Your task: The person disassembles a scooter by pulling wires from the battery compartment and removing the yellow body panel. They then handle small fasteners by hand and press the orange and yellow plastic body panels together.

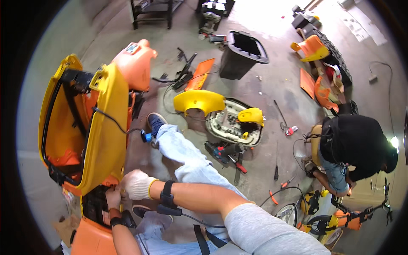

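A large yellow plastic shell (104,144) with a black-edged opening stands on the left, joined to orange body panels (94,238). My left hand (113,198), bare and with its fingers curled, reaches to the dark gap under the shell's lower edge. Close beside it is my right hand (138,185) in a pale knitted glove, closed, at the shell's lower right corner. Its fingertips are hidden and slightly blurred. What either hand grips cannot be made out. A black cable with a blue connector (146,137) hangs from the shell's side above my hands.
A cordless drill (221,152), screwdrivers and pliers lie on the floor to the right. Beyond are a white tray of small parts (231,135), a yellow cover (199,102) and a black bin (243,55). A co-worker (352,142) crouches at right, near a small bike (340,221).
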Demonstrator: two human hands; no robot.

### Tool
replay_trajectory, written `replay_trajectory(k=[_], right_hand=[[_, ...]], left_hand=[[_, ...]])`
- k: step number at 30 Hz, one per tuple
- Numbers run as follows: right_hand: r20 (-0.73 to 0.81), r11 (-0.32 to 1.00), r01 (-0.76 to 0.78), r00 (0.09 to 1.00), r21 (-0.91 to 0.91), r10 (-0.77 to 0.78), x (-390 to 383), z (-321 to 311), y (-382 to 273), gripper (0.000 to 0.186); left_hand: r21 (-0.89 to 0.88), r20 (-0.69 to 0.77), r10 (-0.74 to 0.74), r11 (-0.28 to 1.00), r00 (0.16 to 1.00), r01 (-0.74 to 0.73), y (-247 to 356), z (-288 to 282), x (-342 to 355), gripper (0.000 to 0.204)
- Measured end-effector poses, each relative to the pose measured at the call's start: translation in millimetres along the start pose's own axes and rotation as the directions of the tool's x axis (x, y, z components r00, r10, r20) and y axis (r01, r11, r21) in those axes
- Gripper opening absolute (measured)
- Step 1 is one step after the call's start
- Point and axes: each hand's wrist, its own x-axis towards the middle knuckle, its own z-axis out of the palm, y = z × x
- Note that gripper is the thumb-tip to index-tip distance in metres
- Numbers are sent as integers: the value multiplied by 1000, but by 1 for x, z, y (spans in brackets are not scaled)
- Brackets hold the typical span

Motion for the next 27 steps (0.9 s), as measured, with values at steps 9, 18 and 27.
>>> replay_trajectory(k=[9, 18, 27], right_hand=[[-125, 999, -38, 992, -28, 34, -6, -4, 13, 19], [-223, 999, -3, 975, -32, -4, -6, -3, 11, 16], [-147, 999, -30, 989, -45, 23, 3, 2, 5, 19]], left_hand=[[-134, 11, -102, 986, 995, 103, -2, -11, -7, 31], [-14, -108, -69, 998, 992, 68, 4, -12, -18, 35], [42, -85, -4, 999, 996, 8, -5, -14, -4, 40]])
